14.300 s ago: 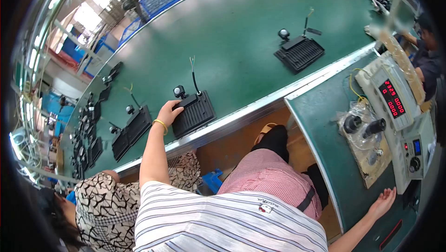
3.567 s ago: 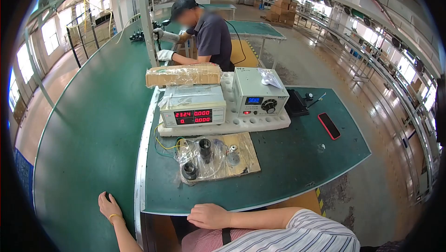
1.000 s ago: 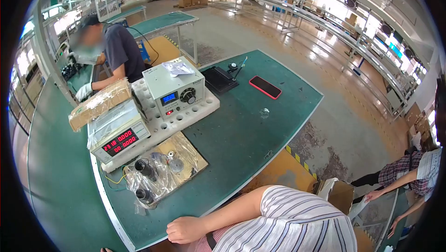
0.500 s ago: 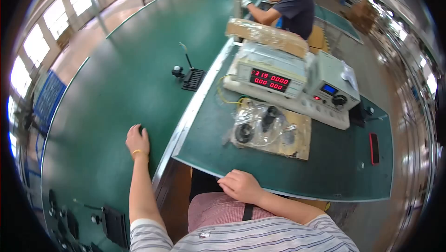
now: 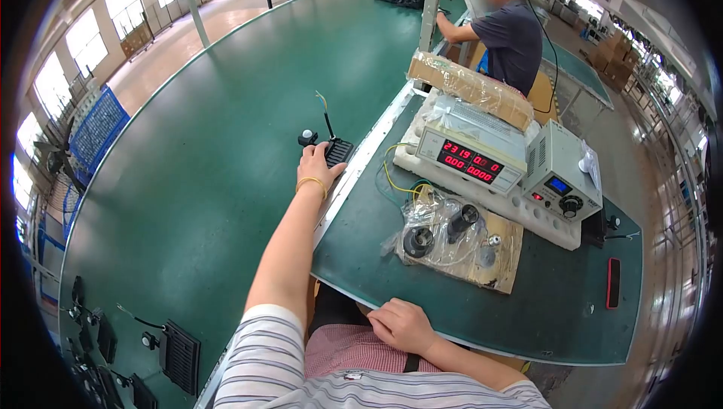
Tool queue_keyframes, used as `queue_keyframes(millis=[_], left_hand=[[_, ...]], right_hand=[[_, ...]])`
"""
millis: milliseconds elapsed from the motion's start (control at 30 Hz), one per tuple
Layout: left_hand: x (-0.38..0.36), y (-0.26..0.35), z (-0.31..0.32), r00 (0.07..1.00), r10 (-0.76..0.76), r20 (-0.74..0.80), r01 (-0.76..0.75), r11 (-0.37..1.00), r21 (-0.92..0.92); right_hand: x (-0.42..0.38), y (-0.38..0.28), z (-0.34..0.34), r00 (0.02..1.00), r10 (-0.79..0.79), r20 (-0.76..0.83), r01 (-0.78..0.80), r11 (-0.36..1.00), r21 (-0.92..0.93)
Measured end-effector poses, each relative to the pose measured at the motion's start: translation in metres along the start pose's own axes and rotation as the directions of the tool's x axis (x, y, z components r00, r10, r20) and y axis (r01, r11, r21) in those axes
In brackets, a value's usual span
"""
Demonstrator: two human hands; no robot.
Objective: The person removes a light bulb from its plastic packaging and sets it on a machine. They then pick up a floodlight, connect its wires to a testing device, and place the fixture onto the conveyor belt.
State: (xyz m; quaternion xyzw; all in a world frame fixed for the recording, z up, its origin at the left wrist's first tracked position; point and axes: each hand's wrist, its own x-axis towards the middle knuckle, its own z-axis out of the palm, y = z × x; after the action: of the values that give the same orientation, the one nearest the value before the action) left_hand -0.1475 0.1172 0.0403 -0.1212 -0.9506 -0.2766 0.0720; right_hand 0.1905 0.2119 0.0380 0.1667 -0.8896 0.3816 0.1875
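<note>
My left hand reaches to a black finned floodlight with a round white-tipped sensor and a short cable. The fingers and thumb close around its near corner, and the light lies flat on the green surface beside the metal rail. My right hand rests at the front edge of the side table, over my lap, with its fingers loosely curled and nothing visible in them.
A power meter with red digits and a grey box with a dial stand on white foam. Before them lies a board with plastic-wrapped black sockets. A red-edged phone lies right. More floodlights sit lower left; a co-worker works behind.
My left hand has moved forward from the bare green surface to the floodlight and closed at its corner. My right hand stays at the table edge. The camera view has shifted.
</note>
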Motion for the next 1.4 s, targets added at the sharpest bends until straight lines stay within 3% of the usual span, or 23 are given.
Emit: queue_keyframes(millis=[233,367,433,533,567,633,733,1067,1233,1333,1400], left_hand=[[-0.004,-0.013,-0.018,0.991,-0.053,0.123,0.046,0.997,0.057],[-0.041,-0.044,-0.051,0.987,-0.086,0.137,0.122,0.952,-0.279],[-0.075,-0.052,-0.067,0.995,-0.026,0.091,0.061,0.913,-0.404],[-0.141,-0.037,-0.092,0.997,0.012,0.073,0.034,0.801,-0.598],[-0.163,-0.032,-0.096,0.994,0.065,0.086,0.006,0.763,-0.646],[-0.201,-0.015,-0.102,0.977,0.198,0.081,-0.11,0.788,-0.606],[-0.258,0.033,-0.105,0.896,0.41,0.172,-0.257,0.792,-0.553],[-0.297,0.093,-0.08,0.704,0.643,0.3,-0.433,0.725,-0.536],[-0.306,0.102,-0.066,0.656,0.672,0.345,-0.414,0.702,-0.58],[-0.308,0.109,-0.065,0.64,0.656,0.4,-0.323,0.702,-0.634],[-0.308,0.112,-0.064,0.632,0.646,0.429,-0.267,0.7,-0.662]], right_hand=[[0.001,0.0,-0.001,1.0,0.005,-0.014,-0.005,1.0,-0.001],[0.001,-0.001,0.001,1.0,-0.003,-0.024,0.003,1.0,-0.028],[-0.002,-0.002,0.0,1.0,0.013,0.015,-0.013,0.999,-0.038],[-0.002,0.003,0.001,0.996,0.088,-0.018,-0.085,0.99,0.109],[0.0,0.007,-0.003,0.985,0.171,-0.009,-0.162,0.948,0.274],[0.016,-0.002,-0.023,0.942,0.327,-0.08,-0.283,0.897,0.339],[0.048,-0.029,-0.073,0.946,0.198,-0.256,-0.133,0.959,0.25],[0.02,-0.026,-0.11,0.854,0.365,-0.37,-0.319,0.93,0.18],[0.0,-0.017,-0.114,0.817,0.323,-0.477,-0.329,0.941,0.074],[-0.01,-0.005,-0.112,0.811,0.187,-0.555,-0.224,0.975,0.001],[-0.017,-0.006,-0.112,0.789,0.26,-0.557,-0.226,0.965,0.131]])
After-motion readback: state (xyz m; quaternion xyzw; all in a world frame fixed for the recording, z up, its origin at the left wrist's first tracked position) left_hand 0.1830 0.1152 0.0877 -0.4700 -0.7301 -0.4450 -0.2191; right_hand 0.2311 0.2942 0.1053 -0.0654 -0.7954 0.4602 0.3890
